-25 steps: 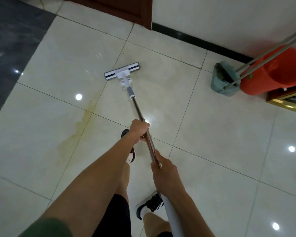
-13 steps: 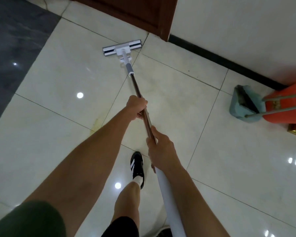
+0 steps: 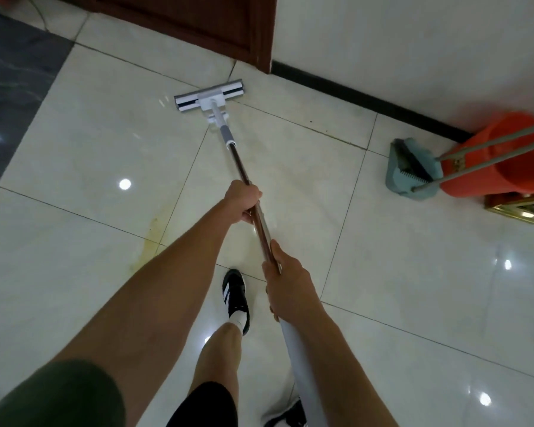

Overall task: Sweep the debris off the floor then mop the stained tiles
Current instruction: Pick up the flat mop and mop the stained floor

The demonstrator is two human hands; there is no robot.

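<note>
I have one mop (image 3: 228, 143) in play, and both hands are on its pole. My left hand (image 3: 242, 200) is wrapped around the brown part of the shaft, farther down toward the head; I judge it is there to steer and press. My right hand (image 3: 282, 272) is curled around the pole higher up, just where the brown section meets the white sleeve, which gives me the push and pull. Two hands spaced apart like this give leverage over a long, light tool.

The mop head (image 3: 209, 96) lies flat on the pale tiles (image 3: 105, 143), just short of the brown door (image 3: 198, 29) and across a grout line. Taking the mop head as my landmark: one yellowish stain (image 3: 150, 238) sits on the near side of it and to the left, close to my left forearm, well apart from the head. It looks unwiped, so I judge the mopping is unfinished.

To the right of the mop head, against the wall, stand one grey dustpan (image 3: 410, 172) and one orange bucket (image 3: 503, 158), touching each other, with two thin grey handles (image 3: 490, 143) leaning across them. I take that as the sweeping gear parked out of the way.

Two black shoes show near me.
</note>
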